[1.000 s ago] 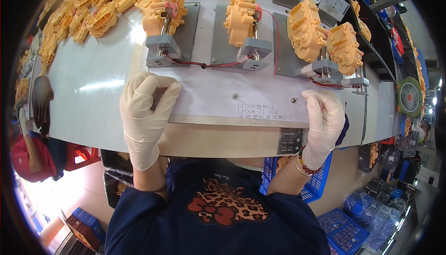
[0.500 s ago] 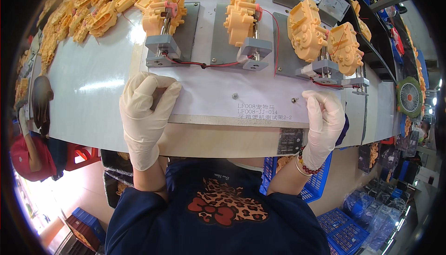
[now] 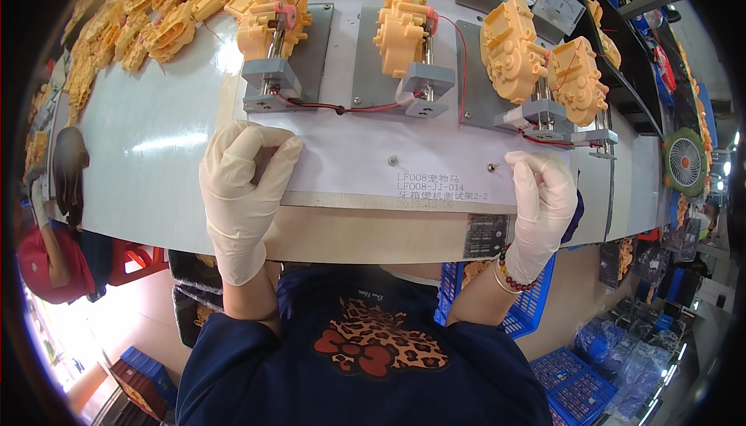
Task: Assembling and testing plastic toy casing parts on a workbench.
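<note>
My left hand [image 3: 247,197], in a white glove, rests at the left side of a white-covered test board [image 3: 342,154]. Its fingers curl round to the thumb, and nothing shows in them. My right hand [image 3: 542,205], also gloved, sits at the board's right side with fingers bent together and empty. Its fingertips are just beside a small toggle switch [image 3: 493,167], apart from it. Along the far side of the board, several yellow plastic gearboxes stand in grey clamp fixtures, among them a left one [image 3: 272,26], a middle one [image 3: 402,34] and a right one [image 3: 513,49].
A heap of yellow gearboxes [image 3: 155,18] covers the table's far left. Analog meters [image 3: 558,8] stand behind the fixtures, and red and black wires [image 3: 340,108] run between the clamps. At right is a green fan [image 3: 684,162]. A blue crate [image 3: 528,309] sits below the table edge. Another person's arm [image 3: 53,247] is at far left.
</note>
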`<state>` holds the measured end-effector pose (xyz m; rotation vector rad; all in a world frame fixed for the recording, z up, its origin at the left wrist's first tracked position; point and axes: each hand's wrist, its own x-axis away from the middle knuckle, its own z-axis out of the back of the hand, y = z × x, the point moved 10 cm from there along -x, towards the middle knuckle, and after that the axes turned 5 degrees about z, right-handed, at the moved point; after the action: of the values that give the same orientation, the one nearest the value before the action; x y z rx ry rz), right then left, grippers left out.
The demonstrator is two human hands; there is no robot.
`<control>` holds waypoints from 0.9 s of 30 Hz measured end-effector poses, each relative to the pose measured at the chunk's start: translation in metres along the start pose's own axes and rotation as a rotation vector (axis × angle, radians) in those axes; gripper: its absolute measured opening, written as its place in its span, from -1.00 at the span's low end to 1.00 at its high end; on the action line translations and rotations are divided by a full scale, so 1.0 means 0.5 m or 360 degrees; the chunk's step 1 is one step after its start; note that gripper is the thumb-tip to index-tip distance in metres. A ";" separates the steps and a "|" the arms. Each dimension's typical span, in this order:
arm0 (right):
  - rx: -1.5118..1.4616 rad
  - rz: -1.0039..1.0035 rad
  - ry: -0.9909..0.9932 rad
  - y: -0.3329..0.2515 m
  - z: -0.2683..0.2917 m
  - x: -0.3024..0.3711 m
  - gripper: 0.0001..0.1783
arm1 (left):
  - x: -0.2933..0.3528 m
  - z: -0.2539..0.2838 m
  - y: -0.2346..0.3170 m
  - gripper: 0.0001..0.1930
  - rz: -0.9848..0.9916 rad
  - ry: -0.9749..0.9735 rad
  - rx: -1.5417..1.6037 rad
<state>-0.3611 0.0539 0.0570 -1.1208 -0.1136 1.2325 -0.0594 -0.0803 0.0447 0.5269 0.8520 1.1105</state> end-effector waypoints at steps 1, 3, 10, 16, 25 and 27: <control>0.0001 0.0000 0.0000 0.001 0.001 0.000 -0.91 | 0.000 0.000 0.000 -0.89 0.0000 0.0000 0.0001; 0.0009 0.0002 -0.0017 0.003 0.001 0.000 -0.91 | -0.001 -0.001 0.001 -0.89 -0.0011 0.0000 0.0020; 0.0004 0.0006 -0.0006 -0.001 0.001 -0.001 -0.90 | 0.000 0.000 0.000 -0.88 0.0005 0.0001 0.0027; 0.0011 0.0011 -0.0012 -0.002 0.000 -0.001 -0.91 | 0.000 0.000 0.002 -0.89 0.0007 -0.0004 0.0011; 0.0004 -0.0015 -0.0008 0.002 0.000 0.000 -0.91 | 0.000 0.001 0.002 -0.89 -0.0012 0.0008 -0.0005; -0.0007 -0.0004 -0.0002 0.001 0.001 0.000 -0.90 | -0.001 0.000 0.003 -0.89 -0.0006 -0.0012 -0.0001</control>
<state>-0.3618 0.0542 0.0566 -1.1238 -0.1186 1.2314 -0.0602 -0.0801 0.0460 0.5284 0.8456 1.1048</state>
